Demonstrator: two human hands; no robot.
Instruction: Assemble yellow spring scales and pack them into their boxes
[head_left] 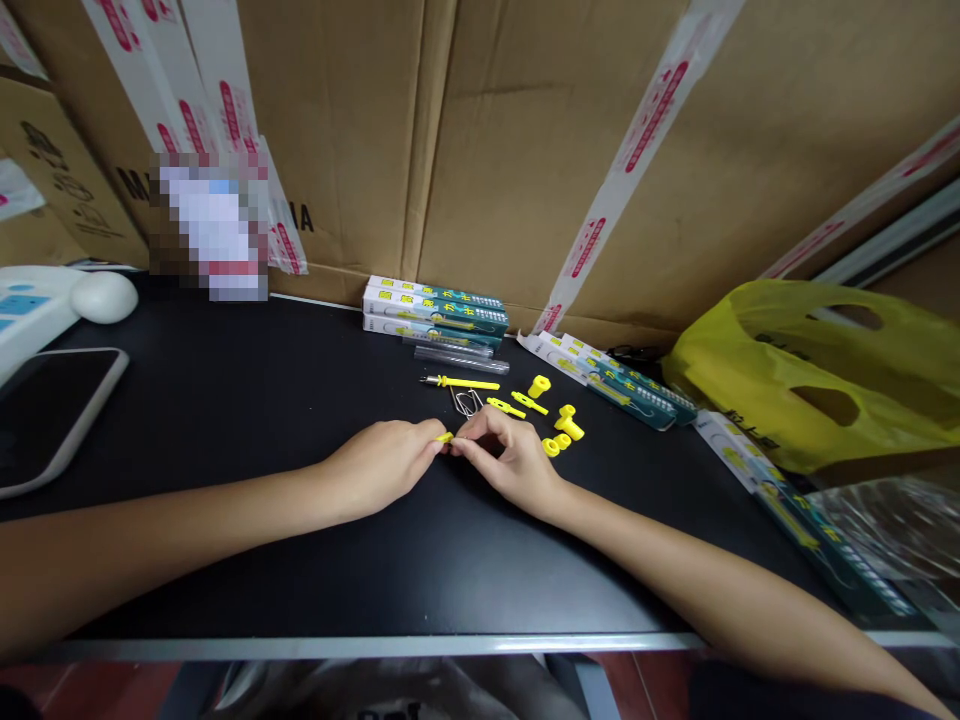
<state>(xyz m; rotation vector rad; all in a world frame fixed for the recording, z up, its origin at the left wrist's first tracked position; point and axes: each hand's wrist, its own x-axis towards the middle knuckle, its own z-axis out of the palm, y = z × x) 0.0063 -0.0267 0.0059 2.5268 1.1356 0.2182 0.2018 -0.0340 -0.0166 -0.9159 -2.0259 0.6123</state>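
Observation:
My left hand [382, 462] is closed in a pinch on a small yellow plastic part [445, 438], mostly hidden by the fingers. At the part's right end, the thumb and forefinger of my right hand [517, 465] pinch together; what lies between them is too small to name. Just beyond the fingertips are bent metal wire hooks [466, 403]. A yellow rod with a metal tip [469, 383] lies behind them. Close to my right hand are slim yellow pieces [529, 403], a yellow flanged plug [539, 386] and several yellow caps and rings [551, 447].
Clear plastic tubes [461, 358] lie before a stack of printed boxes [435, 312]. More such boxes [607, 380] and a yellow plastic bag [810, 370] are on the right. At left lies a phone [56, 410]. Large cardboard boxes [525, 150] wall off the back of the black table [420, 590].

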